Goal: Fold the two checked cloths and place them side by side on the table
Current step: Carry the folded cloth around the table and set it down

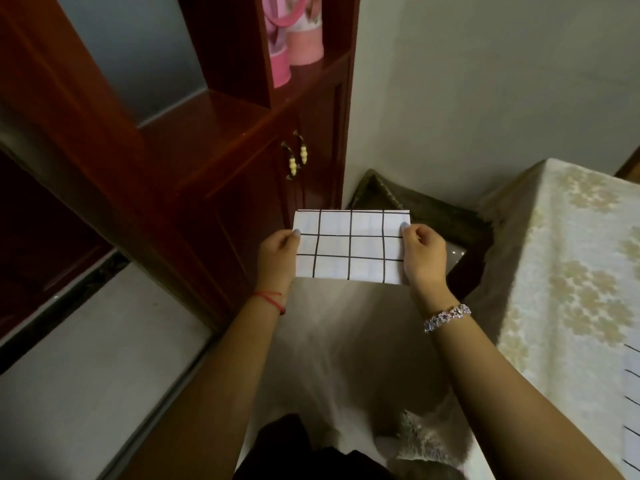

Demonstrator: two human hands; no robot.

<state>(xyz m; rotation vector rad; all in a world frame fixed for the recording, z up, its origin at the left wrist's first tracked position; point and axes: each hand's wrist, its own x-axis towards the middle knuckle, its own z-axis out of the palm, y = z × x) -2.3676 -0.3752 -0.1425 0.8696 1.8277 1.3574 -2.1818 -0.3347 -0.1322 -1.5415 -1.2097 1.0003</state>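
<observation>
A white cloth with a black check pattern (350,246), folded into a small rectangle, hangs in the air in front of me. My left hand (277,254) pinches its left edge and my right hand (423,253) pinches its right edge, thumbs on the near face. A second checked cloth (632,407) lies on the table at the far right edge of the view, mostly cut off. The table (568,265) carries a pale floral covering and stands to my right.
A dark red wooden cabinet (221,161) with two door handles stands close on the left, pink items on its shelf (294,39). A dark framed object (433,216) leans in the corner behind the held cloth. Pale floor lies below my arms.
</observation>
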